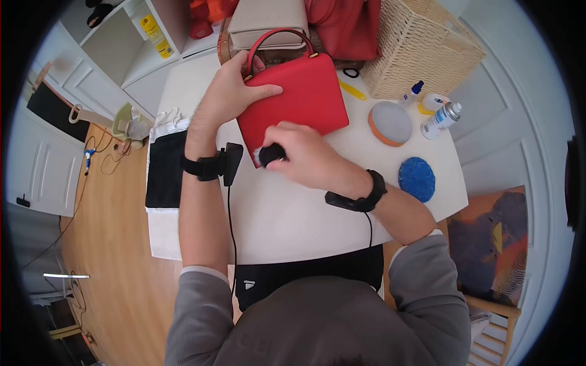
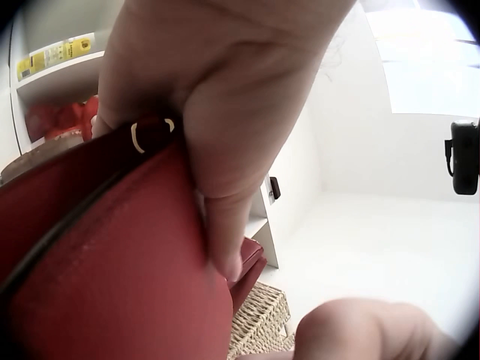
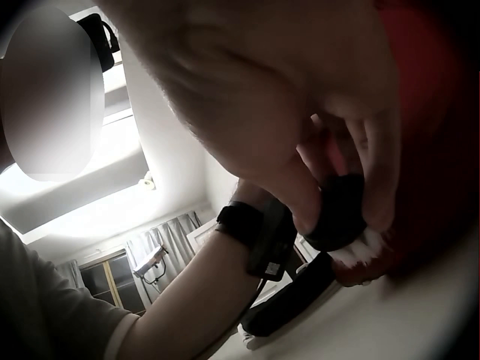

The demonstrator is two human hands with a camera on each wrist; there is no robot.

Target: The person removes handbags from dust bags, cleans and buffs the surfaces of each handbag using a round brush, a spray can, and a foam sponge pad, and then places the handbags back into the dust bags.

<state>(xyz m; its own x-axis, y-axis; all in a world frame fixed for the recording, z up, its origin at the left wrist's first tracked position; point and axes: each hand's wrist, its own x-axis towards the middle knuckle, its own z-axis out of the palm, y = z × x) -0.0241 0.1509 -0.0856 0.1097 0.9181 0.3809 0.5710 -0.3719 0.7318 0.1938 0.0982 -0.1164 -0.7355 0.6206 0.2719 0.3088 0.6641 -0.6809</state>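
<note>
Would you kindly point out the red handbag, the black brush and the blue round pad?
Red handbag [image 1: 300, 97]: head view, middle of its broad side.
Black brush [image 3: 339, 214]: right wrist view, its dark body.
Blue round pad [image 1: 417, 179]: head view, centre of its top.

This looks like a room in a home: pale wood-plank flooring [image 1: 116, 201], a white panelled door [image 1: 47, 168] with a black handle [image 1: 23, 200], grey cloth curtains [image 3: 166, 241], a white open-fronted shelf unit [image 1: 117, 49], a cream woven basket [image 1: 406, 52], and printed orange-and-grey fabric [image 1: 488, 244] by a slatted wooden chair [image 1: 511, 326].
</note>
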